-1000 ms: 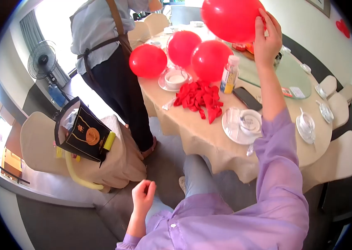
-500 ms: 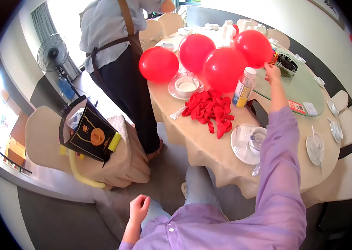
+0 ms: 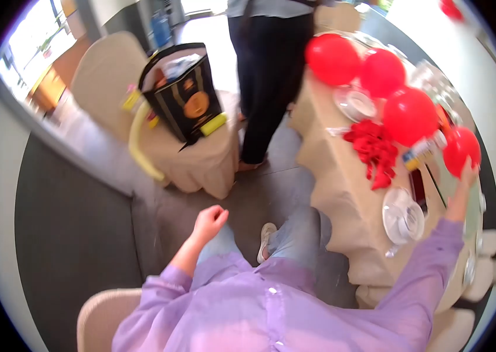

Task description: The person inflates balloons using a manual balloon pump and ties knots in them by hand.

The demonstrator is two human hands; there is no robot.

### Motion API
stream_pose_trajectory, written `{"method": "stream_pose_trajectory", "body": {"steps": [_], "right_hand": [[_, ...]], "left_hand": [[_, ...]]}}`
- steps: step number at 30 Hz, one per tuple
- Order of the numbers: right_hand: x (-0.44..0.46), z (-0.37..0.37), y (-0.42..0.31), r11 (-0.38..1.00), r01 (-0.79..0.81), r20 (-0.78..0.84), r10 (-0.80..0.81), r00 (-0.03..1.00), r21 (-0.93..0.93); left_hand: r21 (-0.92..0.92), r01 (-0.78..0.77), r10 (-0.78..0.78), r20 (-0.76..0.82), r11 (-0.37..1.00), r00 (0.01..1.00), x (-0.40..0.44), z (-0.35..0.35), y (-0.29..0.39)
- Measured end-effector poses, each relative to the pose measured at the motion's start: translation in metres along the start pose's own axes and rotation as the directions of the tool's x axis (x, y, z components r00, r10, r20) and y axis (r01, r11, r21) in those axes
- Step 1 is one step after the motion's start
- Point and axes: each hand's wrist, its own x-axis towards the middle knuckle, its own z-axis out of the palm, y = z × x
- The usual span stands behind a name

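Note:
My right hand (image 3: 468,173) is stretched out over the round table (image 3: 333,176), at the lower edge of a red balloon (image 3: 462,151); its fingers are blurred. Low in front of my body, my left hand (image 3: 210,223) is closed, and whether anything small is inside is hidden. Three more balloons, one of them the nearest red balloon (image 3: 410,116), lie along the table beside a pile of limp red balloons (image 3: 372,149). A bottle with a yellow label (image 3: 421,152) stands between the pile and my right hand. Near it are a dark phone (image 3: 417,189) and a white plate (image 3: 399,217).
A person (image 3: 271,70) in dark trousers stands between the table and a covered chair (image 3: 201,167). On that chair sits a black bag (image 3: 183,97) with a yellow pump (image 3: 213,124) and a long yellow balloon (image 3: 136,144). Another chair back (image 3: 101,320) is at the lower left.
The view has swung left and down. My right hand has lowered the raised balloon to the table beside the others. My left hand remains closed in front of my body.

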Motion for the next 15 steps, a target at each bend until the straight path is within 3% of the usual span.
{"method": "stream_pose_trajectory", "body": {"steps": [1, 2, 4, 6, 8, 9, 11, 12, 13, 14, 15], "right_hand": [[0.012, 0.001, 0.020, 0.997, -0.014, -0.016, 0.013, 1.000, -0.081], [0.018, 0.008, 0.038, 0.999, 0.029, -0.030, -0.030, 0.999, -0.032], [0.019, 0.004, 0.052, 0.956, -0.171, 0.292, 0.096, 0.952, 0.240], [0.009, -0.010, 0.044, 0.923, -0.237, 0.339, 0.129, 0.932, 0.302], [0.026, -0.011, 0.072, 0.973, -0.218, 0.132, 0.207, 0.969, 0.078], [0.030, -0.016, 0.082, 0.972, -0.221, 0.135, 0.210, 0.968, 0.075], [0.032, -0.014, 0.094, 0.954, -0.237, -0.010, 0.239, 0.971, -0.184], [0.035, -0.009, 0.110, 0.954, -0.235, 0.001, 0.239, 0.971, -0.188], [0.041, -0.003, 0.130, 0.950, -0.297, 0.285, 0.258, 0.923, 0.101], [0.043, -0.003, 0.144, 0.842, -0.412, 0.532, 0.184, 0.827, 0.349], [0.027, -0.008, 0.130, 0.886, -0.327, 0.531, 0.114, 0.839, 0.328]], "left_hand": [[-0.056, 0.056, -0.057, -0.027, 0.997, 0.998, 0.001, -0.009, 0.003], [-0.043, 0.097, -0.100, -0.049, 0.994, 0.994, 0.004, -0.018, 0.004], [-0.008, 0.098, -0.098, -0.113, 0.995, 0.989, 0.012, -0.031, -0.006], [0.030, 0.152, -0.145, -0.171, 0.988, 0.975, 0.021, -0.040, -0.009], [0.067, 0.084, -0.063, -0.264, 0.994, 0.962, 0.040, -0.043, -0.036], [0.114, 0.108, -0.068, -0.304, 0.988, 0.950, 0.053, -0.046, -0.042], [0.164, 0.150, -0.085, -0.352, 0.975, 0.932, 0.077, -0.057, -0.043], [0.248, 0.164, -0.058, -0.385, 0.955, 0.921, 0.089, -0.064, -0.042], [0.328, 0.175, -0.025, -0.414, 0.928, 0.910, 0.100, -0.069, -0.041], [0.330, 0.181, -0.025, -0.427, 0.926, 0.904, 0.113, -0.075, -0.050], [0.332, 0.173, -0.017, -0.424, 0.927, 0.905, 0.128, -0.081, -0.065]]}}
